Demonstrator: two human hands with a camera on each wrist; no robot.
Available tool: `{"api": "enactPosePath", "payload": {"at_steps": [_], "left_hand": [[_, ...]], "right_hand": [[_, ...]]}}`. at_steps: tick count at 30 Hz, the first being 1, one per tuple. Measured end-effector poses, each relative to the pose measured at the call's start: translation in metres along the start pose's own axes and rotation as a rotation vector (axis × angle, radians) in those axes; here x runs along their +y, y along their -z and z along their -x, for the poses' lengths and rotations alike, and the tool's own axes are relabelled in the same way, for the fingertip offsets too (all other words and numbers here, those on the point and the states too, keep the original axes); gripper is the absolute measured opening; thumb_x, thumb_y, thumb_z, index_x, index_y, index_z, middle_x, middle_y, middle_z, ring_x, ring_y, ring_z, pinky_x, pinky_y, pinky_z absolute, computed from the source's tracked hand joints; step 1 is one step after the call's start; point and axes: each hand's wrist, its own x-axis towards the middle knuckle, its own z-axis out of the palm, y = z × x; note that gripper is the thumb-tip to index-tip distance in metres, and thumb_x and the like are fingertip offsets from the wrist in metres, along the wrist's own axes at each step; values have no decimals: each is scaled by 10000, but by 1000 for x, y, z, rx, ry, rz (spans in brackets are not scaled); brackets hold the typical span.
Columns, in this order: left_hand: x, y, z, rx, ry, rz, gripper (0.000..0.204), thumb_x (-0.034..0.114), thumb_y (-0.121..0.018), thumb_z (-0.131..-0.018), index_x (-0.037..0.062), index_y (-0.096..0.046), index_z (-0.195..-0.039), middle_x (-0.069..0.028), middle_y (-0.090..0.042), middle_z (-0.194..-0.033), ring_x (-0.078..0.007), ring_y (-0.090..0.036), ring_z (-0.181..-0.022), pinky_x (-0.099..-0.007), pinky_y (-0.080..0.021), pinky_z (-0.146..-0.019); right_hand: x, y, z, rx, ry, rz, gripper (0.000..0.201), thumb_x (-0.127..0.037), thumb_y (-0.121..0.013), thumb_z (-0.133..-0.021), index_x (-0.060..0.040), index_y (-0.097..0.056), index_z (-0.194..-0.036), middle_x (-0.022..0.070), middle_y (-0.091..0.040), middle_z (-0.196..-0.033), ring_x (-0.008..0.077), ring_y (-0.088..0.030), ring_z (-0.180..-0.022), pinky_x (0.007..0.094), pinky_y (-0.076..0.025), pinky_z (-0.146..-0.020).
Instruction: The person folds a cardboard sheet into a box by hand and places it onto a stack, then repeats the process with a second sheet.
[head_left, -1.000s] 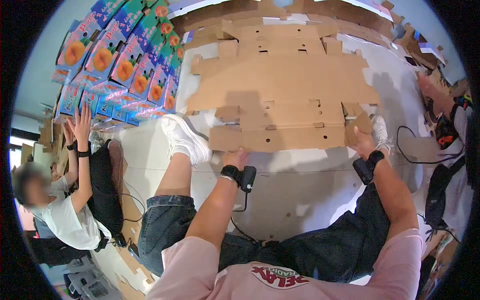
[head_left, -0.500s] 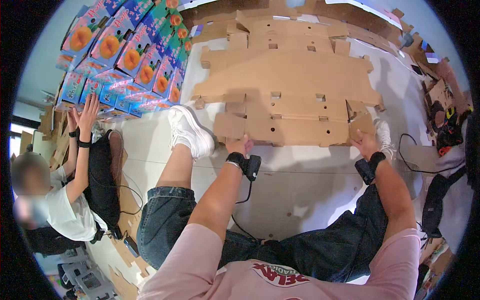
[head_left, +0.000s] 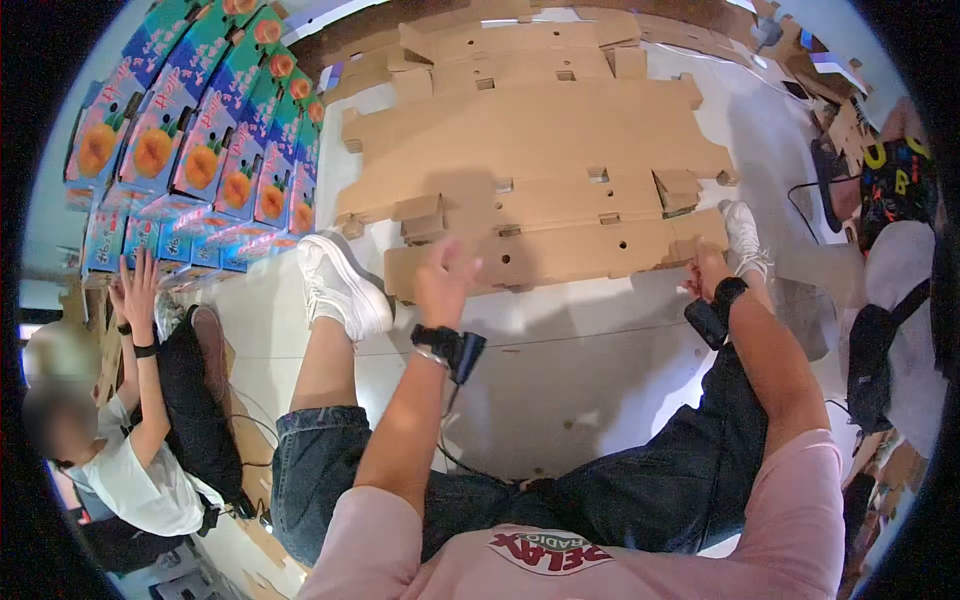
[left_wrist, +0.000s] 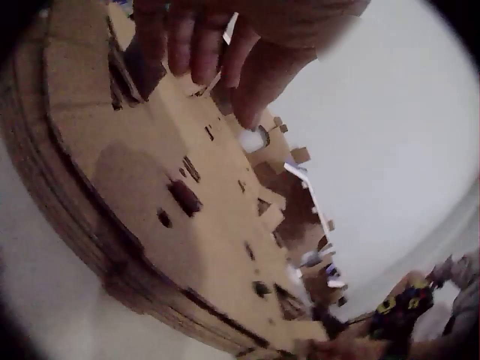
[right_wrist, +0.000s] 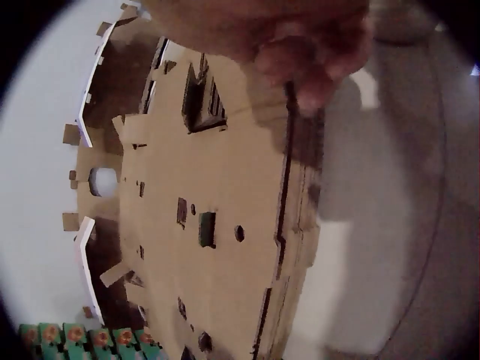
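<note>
A stack of flat brown cardboard box blanks [head_left: 540, 130] lies on the floor in front of the person, with slots, round holes and side flaps cut into it. In the head view, the left hand [head_left: 445, 283] is raised over the near left part of the top blank, fingers spread and holding nothing. Its fingers also hang over the board in the left wrist view. The right hand [head_left: 708, 272] is at the near right corner, its curled fingers [right_wrist: 311, 97] on the stack's edge in the right wrist view. A folded flap [head_left: 676, 190] stands up near that corner.
Printed fruit boxes [head_left: 200, 165] are stacked at the left, where another person [head_left: 150, 450] reaches toward them. White shoes [head_left: 340, 290] flank the cardboard. A black bag [head_left: 885, 350], a cable [head_left: 800, 205] and cardboard scraps lie at the right.
The left hand has let go of the near edge and lifted over the board, its fingers opening. The right hand stays at the corner. The head view has shifted, moving the scene left.
</note>
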Motion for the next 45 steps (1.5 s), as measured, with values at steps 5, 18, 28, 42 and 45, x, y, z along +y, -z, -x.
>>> {"api": "enactPosePath", "payload": {"at_steps": [5,18,28,42,45], "left_hand": [[-72,18,-25,-311,-97,-865,1158,379,-906,-473,165,-302,-1438,-116,-275,-1466,-321,-231,-1372,-520,-211,-1088],[-54,-3,-32,-350,-43,-1180,1193,477,-902,-439,85,-289,-1385,-115,-316,-1408,-334,-208,-1369,-612,-110,-1092],[-45,31,-33,-379,-202,-1115,1049,349,-896,-498,110,-355,-1364,-132,-453,-1302,-340,-381,-1269,-553,-237,-1062],[50,109,-84,-150,-314,-503,544,234,-741,-726,54,-575,-1212,-183,-597,-1195,-338,-583,-1093,-405,-463,-934],[153,197,-112,286,-834,-653,727,68,-775,-655,75,-497,-1326,-167,-523,-1316,-344,-455,-1254,-418,-351,-1059]], "right_hand": [[-45,-37,49,306,602,329,381,-416,-585,-873,-49,-586,-976,78,-600,-818,244,-597,-727,374,-498,-681],[-52,-74,56,59,518,1254,1156,-508,-789,-627,-65,-161,-1491,168,-127,-1560,406,-86,-1432,632,-180,-1098],[-33,-77,44,137,582,1299,1248,-481,-828,-607,-87,-52,-1502,99,-73,-1574,367,-56,-1443,719,-199,-1038],[-17,-80,24,343,651,1538,1057,-266,-799,-687,-29,-136,-1475,140,-251,-1488,356,-168,-1414,555,-312,-1079],[-11,-77,7,314,674,1643,927,-227,-686,-777,39,-127,-1466,175,-235,-1500,386,-171,-1406,494,-192,-1146]]}}
